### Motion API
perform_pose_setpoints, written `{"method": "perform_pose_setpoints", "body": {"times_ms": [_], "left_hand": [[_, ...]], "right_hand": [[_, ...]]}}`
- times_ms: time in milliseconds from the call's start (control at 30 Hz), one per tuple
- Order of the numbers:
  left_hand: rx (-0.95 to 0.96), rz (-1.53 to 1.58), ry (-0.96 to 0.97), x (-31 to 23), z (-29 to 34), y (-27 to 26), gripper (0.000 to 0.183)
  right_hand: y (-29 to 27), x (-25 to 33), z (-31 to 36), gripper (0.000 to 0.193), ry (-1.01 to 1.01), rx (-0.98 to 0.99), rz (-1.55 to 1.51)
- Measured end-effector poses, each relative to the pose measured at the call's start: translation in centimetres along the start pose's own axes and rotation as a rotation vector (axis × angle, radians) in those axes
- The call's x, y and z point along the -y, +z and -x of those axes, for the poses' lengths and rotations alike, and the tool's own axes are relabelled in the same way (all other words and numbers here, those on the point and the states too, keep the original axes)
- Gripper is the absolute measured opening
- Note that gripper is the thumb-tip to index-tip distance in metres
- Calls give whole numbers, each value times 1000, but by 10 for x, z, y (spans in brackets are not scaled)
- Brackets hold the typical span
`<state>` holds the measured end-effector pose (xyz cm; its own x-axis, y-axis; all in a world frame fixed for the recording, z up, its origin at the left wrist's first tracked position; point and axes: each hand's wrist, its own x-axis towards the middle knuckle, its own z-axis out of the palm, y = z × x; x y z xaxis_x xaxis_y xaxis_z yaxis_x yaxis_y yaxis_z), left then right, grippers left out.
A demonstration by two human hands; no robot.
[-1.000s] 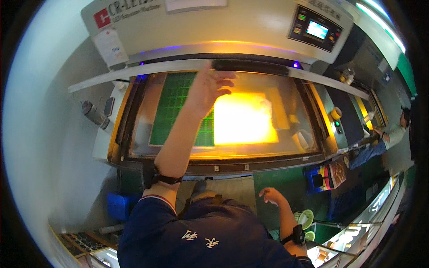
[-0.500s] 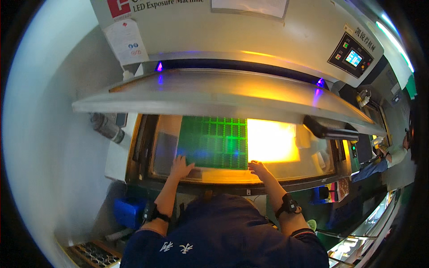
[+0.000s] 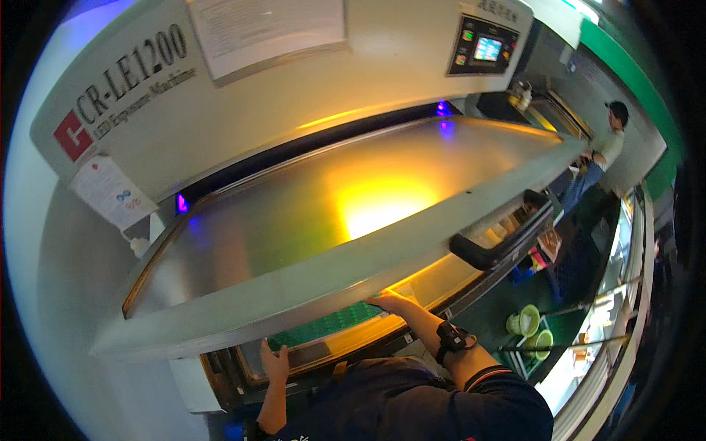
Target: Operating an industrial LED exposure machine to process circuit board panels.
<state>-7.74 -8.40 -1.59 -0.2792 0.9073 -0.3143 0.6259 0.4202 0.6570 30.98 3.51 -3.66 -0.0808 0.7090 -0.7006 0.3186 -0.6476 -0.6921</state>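
— Where's the green panel [image 3: 331, 323]?
— Flat on the machine bed [image 3: 309, 354], near its front edge, under the raised lid [image 3: 353, 220].
— The hands?
— Right hand [image 3: 390, 301] lies flat on it, fingers spread, likely steadying; left hand [image 3: 274, 361] rests open on the front edge, gripping nothing.

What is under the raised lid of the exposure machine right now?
Under the raised lid, a green panel lies on the yellow-lit bed. The right hand touches its edge; the left hand rests at the front frame. The lid hides the rest of the bed.
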Motion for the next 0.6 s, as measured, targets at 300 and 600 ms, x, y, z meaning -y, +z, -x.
{"method": "perform_pose_setpoints", "body": {"times_ms": [300,600], "left_hand": [[534,657,-566,6,-23,12,49],[963,677,-23,-68,91,98,38]], "right_hand": [[-47,-61,131,56,-17,-34,-66],[-16,-216,359,50,-15,-649,-158]]}}
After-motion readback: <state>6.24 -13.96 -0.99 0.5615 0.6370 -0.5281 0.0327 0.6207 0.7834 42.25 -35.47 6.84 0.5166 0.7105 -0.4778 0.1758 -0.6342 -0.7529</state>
